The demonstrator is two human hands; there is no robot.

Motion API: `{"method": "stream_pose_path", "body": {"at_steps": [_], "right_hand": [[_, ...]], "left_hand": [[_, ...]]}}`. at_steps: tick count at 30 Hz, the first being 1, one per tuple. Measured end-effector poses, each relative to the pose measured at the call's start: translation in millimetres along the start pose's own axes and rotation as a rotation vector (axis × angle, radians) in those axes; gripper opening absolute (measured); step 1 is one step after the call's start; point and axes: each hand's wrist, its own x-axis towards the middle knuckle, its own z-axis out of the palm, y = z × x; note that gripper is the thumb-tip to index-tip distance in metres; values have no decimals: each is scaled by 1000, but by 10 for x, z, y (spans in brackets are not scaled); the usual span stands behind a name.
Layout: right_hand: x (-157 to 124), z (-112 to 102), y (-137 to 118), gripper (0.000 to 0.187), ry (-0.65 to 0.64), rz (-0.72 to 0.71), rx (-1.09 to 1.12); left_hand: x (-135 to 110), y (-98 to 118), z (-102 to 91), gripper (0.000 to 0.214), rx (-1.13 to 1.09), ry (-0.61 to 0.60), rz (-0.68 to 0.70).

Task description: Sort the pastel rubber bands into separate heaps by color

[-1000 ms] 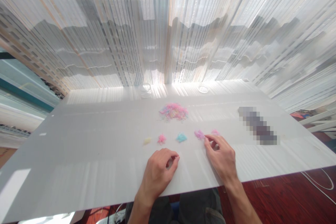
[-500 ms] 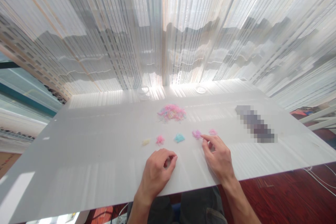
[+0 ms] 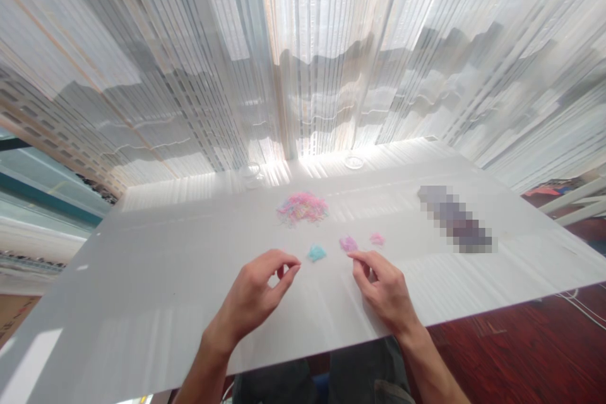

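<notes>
My left hand (image 3: 258, 287) is raised over the table with thumb and forefinger pinched together. Whatever is between those tips, if anything, is too small to make out. Just right of them lies a small turquoise pile (image 3: 316, 252) of thin, bendy pieces like tiny rubber bands. My right hand (image 3: 382, 284) is also pinched, its fingertips close to the near edge of a purple pile (image 3: 348, 243); its contents cannot be made out. A small pink pile (image 3: 377, 238) lies beyond it. Farther back sits a larger mixed-colour heap (image 3: 303, 208) of similar pieces.
The white table (image 3: 142, 278) stretches out on both sides. A clear round dish (image 3: 354, 162) and another clear container (image 3: 253, 172) stand at the back by the curtain (image 3: 322, 76). A pixelated dark object (image 3: 457, 221) lies at the right.
My left hand has moved up and forward, now covering where the yellow and left pink piles lay. The right fingertips have drawn slightly back from the purple pile. The view has shifted a little.
</notes>
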Motion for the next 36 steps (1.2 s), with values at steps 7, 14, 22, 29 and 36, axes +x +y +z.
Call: {"method": "stream_pose_path", "body": {"at_steps": [7,14,22,29,36], "right_hand": [[8,-26,-43,18,-21,-35,43],[10,-45,-67,19,-36,-34,70],[4,-58,-77,20,-68,-36,83],[8,-58,-83,20,-65,-37,92],[21,-69,-98,21,-60,-33,85]], "left_hand": [[947,-408,-317,40,298,-194,-83],[1340,-628,-116,33,456,-356,-166],[1364,-646,-104,24,440,-283,-152],[1350,-575,-234,25,341,-232,-143],[1307,-633,-281,29,262,-206,-140]]}}
